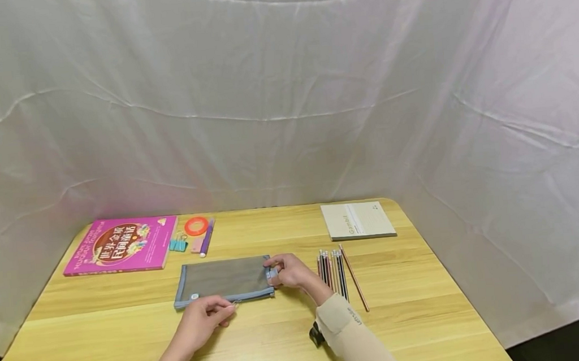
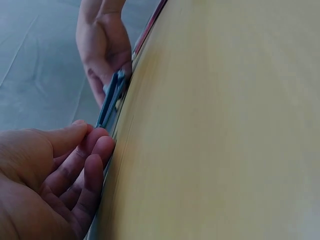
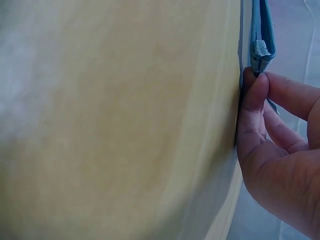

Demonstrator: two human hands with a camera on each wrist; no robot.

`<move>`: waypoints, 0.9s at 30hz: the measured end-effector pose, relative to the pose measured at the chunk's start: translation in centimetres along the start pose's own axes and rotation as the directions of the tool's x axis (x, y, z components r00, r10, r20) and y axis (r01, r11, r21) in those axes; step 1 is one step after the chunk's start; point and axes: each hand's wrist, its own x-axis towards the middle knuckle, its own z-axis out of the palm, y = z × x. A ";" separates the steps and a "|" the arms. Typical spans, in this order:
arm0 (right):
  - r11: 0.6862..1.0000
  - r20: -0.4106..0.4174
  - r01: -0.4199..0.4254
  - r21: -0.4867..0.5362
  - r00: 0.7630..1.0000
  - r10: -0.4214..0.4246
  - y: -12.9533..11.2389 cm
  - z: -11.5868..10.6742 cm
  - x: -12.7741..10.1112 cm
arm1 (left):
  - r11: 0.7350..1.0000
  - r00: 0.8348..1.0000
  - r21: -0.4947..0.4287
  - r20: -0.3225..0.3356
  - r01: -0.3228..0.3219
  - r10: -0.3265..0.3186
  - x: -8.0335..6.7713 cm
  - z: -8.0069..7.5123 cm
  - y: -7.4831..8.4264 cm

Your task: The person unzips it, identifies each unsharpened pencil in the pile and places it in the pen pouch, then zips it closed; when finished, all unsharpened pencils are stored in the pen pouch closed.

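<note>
At pouch [image 1: 226, 279], left hand [image 1: 202, 321]; right hand [image 1: 291, 271]

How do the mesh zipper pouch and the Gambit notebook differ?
The mesh zipper pouch has grey mesh with blue edging; the Gambit notebook has a pale printed cover. In the head view, the pouch looks longer than the notebook. The right hand grips the pouch's end; the notebook lies untouched. Both are roughly rectangular.

Pale creased fabric [image 1: 282, 90] hangs behind and both sides — wood-grain table [image 1: 262, 347], rounded far right corner — dark area [image 1: 577, 336] lower right.
</note>
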 end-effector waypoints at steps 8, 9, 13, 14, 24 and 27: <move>1.000 0.004 -0.005 0.010 1.000 0.005 0.0 0.0 0.0 | 0.997 0.994 -0.005 -0.075 0.074 -0.074 -1.1 -2.7 -1.0; 1.000 0.003 -0.007 0.009 1.000 0.007 0.0 0.0 0.0 | 0.996 0.993 -0.018 -0.078 0.083 -0.085 -1.2 -3.0 -1.2; 1.000 0.005 -0.017 0.013 1.000 0.017 0.0 0.0 0.0 | 0.990 0.988 -0.061 -0.084 0.124 -0.129 -1.6 -4.3 -1.7; 1.000 0.006 -0.022 0.017 1.000 0.021 0.0 0.0 -0.1 | 0.989 0.987 -0.063 -0.086 0.132 -0.137 -1.6 -4.6 -1.8; 0.999 0.007 -0.028 0.042 1.000 0.028 0.0 0.0 -0.2 | 0.980 0.970 -0.059 -0.143 0.192 -0.199 -2.8 -8.2 -3.2; 0.999 0.007 -0.030 0.042 1.000 0.029 0.0 0.0 -0.1 | 0.977 0.965 -0.060 -0.157 0.205 -0.212 -3.1 -9.1 -3.5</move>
